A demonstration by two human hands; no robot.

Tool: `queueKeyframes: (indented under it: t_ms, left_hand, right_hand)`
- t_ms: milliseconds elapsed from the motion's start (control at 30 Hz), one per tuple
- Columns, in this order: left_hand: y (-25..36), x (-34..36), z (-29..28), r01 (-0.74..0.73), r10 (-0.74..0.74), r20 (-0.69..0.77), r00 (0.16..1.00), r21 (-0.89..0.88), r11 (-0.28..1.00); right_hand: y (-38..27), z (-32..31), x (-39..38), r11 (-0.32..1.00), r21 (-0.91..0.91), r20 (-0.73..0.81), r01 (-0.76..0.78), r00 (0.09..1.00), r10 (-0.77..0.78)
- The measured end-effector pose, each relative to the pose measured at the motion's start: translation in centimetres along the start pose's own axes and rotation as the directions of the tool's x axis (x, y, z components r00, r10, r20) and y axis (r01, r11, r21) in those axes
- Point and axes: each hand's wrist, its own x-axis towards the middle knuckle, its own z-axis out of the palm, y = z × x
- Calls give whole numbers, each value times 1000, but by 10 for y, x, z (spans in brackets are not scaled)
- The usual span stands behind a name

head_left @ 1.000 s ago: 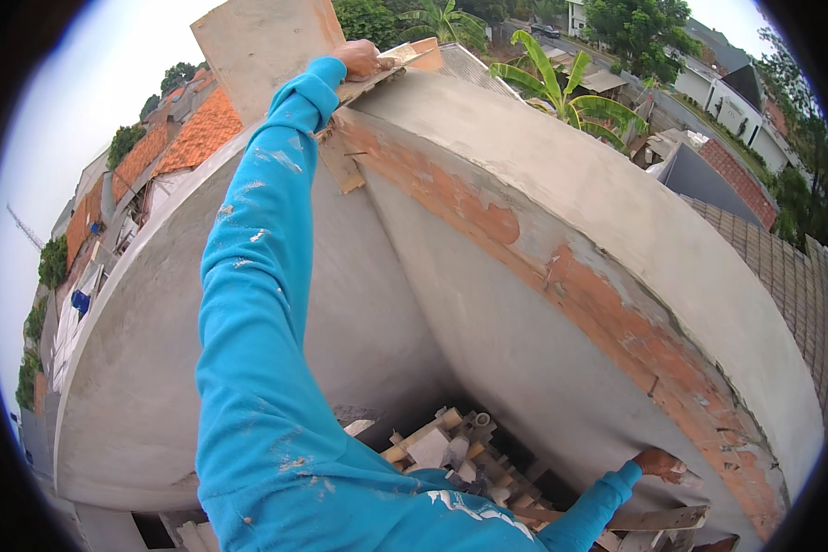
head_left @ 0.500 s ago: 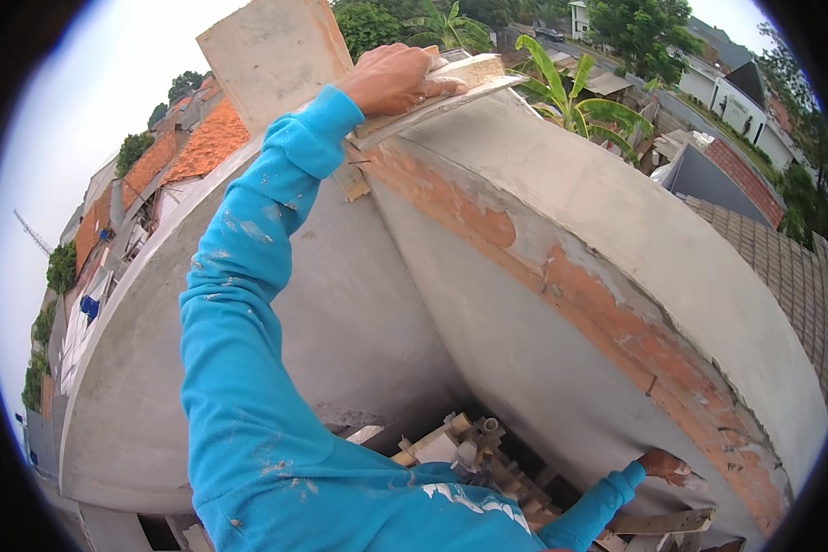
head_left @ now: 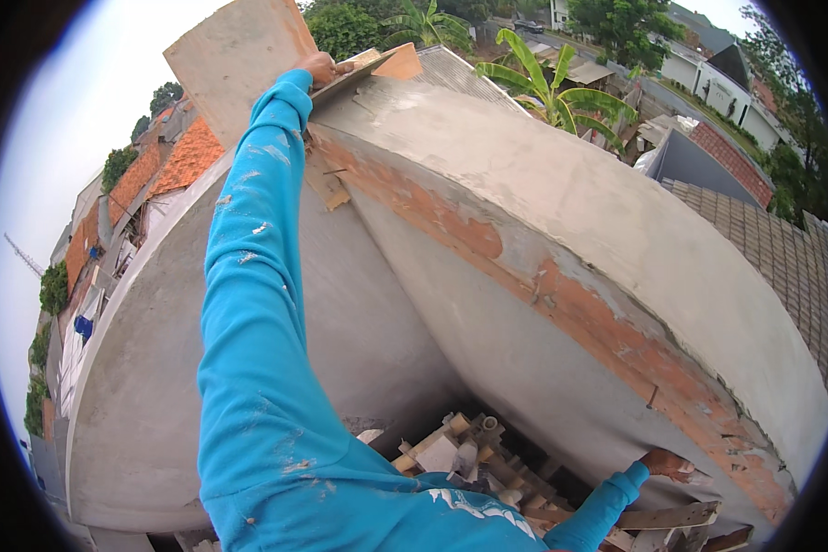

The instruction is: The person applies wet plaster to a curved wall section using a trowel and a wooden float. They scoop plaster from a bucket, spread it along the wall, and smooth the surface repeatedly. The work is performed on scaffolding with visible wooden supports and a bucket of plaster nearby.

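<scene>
My left hand (head_left: 317, 69) reaches to the far corner of the wall top, its fingers closed round a flat plastering float (head_left: 354, 78). The float is tilted, one edge low near the plastered top surface (head_left: 561, 193); whether it touches is hard to tell. Just left of my hand stands an upright plastered slab (head_left: 239, 69). Down at the lower right, my right hand (head_left: 667, 465) rests against the inner wall face, its fingers small and seemingly laid along it. Below the top surface runs a band of bare orange brick (head_left: 561, 294).
Wooden boards and beams (head_left: 469, 455) lie in the gap below me, and a plank (head_left: 667, 517) sits beside my right forearm. A nail-like rod (head_left: 652, 396) juts from the brick. Beyond the walls are tiled roofs (head_left: 189, 156), a banana plant (head_left: 561, 92) and a road.
My left arm has straightened and carried the float farther away and slightly left, tilting it. The view has shifted a little. My right hand has stayed against the wall.
</scene>
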Motion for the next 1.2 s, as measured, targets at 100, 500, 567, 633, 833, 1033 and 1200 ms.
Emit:
queueKeyframes:
  t_ms: [100, 500, 567, 633, 833, 1033, 1200]
  left_hand:
    - [4, -6, -7, 29, -26, 31, 999, -84, 996]
    - [64, -45, -38, -172, 195, 110, 975, -194, 966]
    - [85, -61, -47, -168, 184, 51, 982, -228, 959]
    - [114, -79, -60, -188, 195, 7, 981, -232, 954]
    - [195, -123, -89, -222, 218, -45, 975, -284, 933]
    - [274, -168, -129, -301, 301, -7, 954, -83, 950]
    - [357, -232, -171, -378, 379, -26, 925, 38, 925]
  right_hand:
    - [-6, 3, -7, 999, -27, -16, 22, 1000, -22]
    - [-31, 2, -19, 985, -141, 26, 99, 995, -96]
    - [-23, -3, -12, 982, -132, 86, 133, 989, -123]
    - [-23, -3, -13, 978, -143, 96, 153, 985, -140]
    - [11, -8, -2, 987, -157, 45, -33, 998, 40]
    - [46, -14, -2, 983, -177, 74, -52, 995, 66]
    - [40, -16, 4, 924, -240, 181, 297, 949, -258]
